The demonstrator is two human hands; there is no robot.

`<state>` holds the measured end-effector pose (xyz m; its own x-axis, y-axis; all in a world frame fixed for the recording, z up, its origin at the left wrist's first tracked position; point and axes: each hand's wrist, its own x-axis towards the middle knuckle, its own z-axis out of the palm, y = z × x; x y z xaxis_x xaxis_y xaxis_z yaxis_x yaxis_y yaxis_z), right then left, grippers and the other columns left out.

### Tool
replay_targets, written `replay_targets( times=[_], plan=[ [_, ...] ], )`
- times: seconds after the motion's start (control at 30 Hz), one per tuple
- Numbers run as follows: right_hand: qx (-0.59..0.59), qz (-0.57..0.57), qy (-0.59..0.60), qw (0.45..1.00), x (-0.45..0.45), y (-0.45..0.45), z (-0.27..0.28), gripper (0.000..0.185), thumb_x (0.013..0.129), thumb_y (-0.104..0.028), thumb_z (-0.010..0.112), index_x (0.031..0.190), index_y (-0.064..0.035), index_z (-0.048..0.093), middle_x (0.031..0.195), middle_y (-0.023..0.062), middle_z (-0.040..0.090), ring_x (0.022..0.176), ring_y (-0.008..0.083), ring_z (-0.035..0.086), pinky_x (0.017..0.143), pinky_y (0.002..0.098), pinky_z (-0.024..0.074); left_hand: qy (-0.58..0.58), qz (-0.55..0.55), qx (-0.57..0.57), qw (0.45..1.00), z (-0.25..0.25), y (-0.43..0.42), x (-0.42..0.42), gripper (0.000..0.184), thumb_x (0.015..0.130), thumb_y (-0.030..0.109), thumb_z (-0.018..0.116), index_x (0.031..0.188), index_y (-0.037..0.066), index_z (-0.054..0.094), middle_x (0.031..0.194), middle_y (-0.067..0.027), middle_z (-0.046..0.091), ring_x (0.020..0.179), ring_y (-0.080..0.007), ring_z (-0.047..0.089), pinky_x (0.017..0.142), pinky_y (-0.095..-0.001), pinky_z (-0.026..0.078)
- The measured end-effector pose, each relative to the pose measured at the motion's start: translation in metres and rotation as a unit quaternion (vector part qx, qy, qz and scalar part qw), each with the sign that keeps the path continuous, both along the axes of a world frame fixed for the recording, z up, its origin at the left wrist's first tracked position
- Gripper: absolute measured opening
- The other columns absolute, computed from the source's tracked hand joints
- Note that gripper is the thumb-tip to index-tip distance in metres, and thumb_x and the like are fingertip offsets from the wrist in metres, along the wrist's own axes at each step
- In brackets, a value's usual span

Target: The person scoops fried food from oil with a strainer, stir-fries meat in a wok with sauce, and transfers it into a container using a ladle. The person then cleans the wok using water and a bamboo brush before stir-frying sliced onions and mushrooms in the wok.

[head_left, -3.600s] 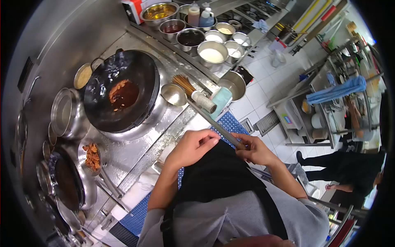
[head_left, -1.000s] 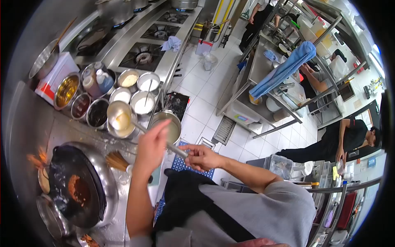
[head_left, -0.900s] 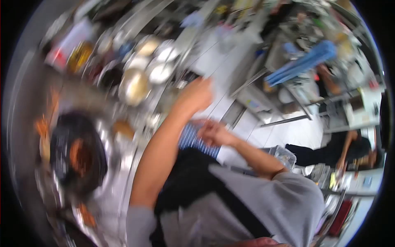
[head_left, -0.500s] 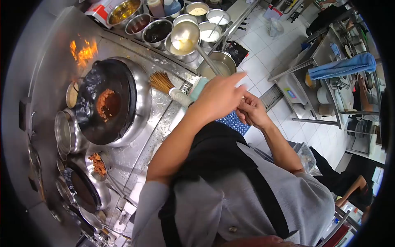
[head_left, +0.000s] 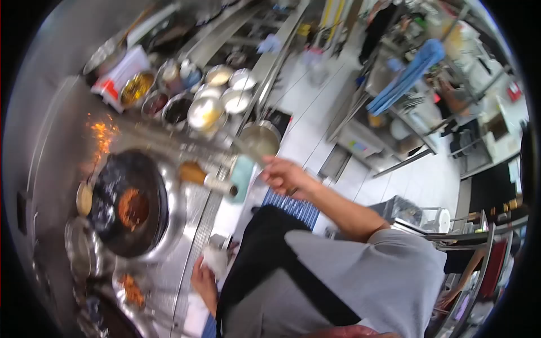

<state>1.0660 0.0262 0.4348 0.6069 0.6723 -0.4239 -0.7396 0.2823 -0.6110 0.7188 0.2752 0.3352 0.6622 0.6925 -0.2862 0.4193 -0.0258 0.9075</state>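
Observation:
My right hand (head_left: 286,177) is closed around the handle of a ladle (head_left: 248,147). The ladle's bowl lies over a metal pot among the seasoning containers, with yellowish liquid in it. Low on the left, my left hand (head_left: 204,281) is closed on what looks like a white cloth (head_left: 215,261), blurred by motion. To the left of both hands sits a black wok (head_left: 112,225) on the steel range, holding reddish-brown minced food (head_left: 133,208) in dark liquid. A bamboo wok brush (head_left: 193,172) with a white-wrapped handle lies beside the wok.
Orange flames (head_left: 102,135) rise behind the wok. Metal bowls of sauces and powders, such as a bowl of yellow oil (head_left: 137,90), line the far side. A bowl of orange-brown pieces (head_left: 131,290) stands nearer. Shelving with a blue towel (head_left: 408,73) is at right.
My hands were close together in front of me; now they are apart. My right hand has taken the ladle's handle, my left has dropped to the white cloth. The view has turned.

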Motion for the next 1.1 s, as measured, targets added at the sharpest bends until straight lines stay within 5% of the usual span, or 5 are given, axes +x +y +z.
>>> replay_targets(
  times=[0.37,0.47,0.83,0.97,1.1],
  plan=[
    [0.026,0.151,-0.077,0.985,-0.056,0.078,0.062,0.050,0.099,-0.008,0.058,0.145,-0.0075,0.037,0.094,0.0114,0.060,0.058,0.0102,0.051,0.043,0.0263,0.0429,-0.094,0.010,-0.033,0.995,0.023,0.001,-0.046,0.034,0.101,0.010,0.055,0.133,-0.001,0.062,0.073,0.0003,0.058,0.063,-0.0067,0.050,0.057,-0.0228,0.040],
    [-0.114,0.207,-0.165,0.958,-0.056,0.119,0.049,0.065,0.093,-0.011,0.065,0.151,-0.0024,0.036,0.083,0.0060,0.066,0.054,0.0083,0.051,0.041,0.0260,0.0423,-0.077,0.034,0.018,0.996,0.043,0.001,-0.050,0.036,0.101,0.011,0.054,0.135,0.001,0.062,0.076,0.0020,0.058,0.064,-0.0065,0.050,0.057,-0.0225,0.041],
    [-0.129,0.426,-0.403,0.799,-0.066,0.293,-0.058,0.063,0.088,0.000,0.062,0.148,0.0022,0.043,0.082,0.0071,0.062,0.050,0.0101,0.054,0.037,0.0261,0.0391,-0.084,0.200,-0.027,0.976,0.045,-0.032,-0.078,0.034,0.103,0.015,0.059,0.135,0.004,0.062,0.072,0.0025,0.057,0.066,-0.0055,0.050,0.060,-0.0221,0.041],
    [-0.138,0.421,-0.308,0.842,-0.054,0.267,-0.041,0.062,0.090,0.001,0.061,0.150,-0.0028,0.045,0.078,0.0046,0.060,0.048,0.0091,0.051,0.036,0.0252,0.0369,-0.090,0.290,0.007,0.953,0.059,-0.037,-0.097,0.034,0.103,0.014,0.060,0.135,0.004,0.062,0.072,0.0027,0.058,0.065,-0.0044,0.049,0.059,-0.0206,0.040],
    [-0.142,0.389,-0.406,0.815,-0.052,0.295,-0.065,0.061,0.090,0.001,0.060,0.149,-0.0030,0.045,0.079,0.0061,0.061,0.048,0.0095,0.052,0.035,0.0250,0.0386,-0.088,0.358,0.001,0.930,0.059,-0.029,-0.116,0.032,0.101,0.011,0.060,0.131,0.001,0.064,0.073,0.0028,0.058,0.066,-0.0039,0.048,0.061,-0.0205,0.039]
  ],
)
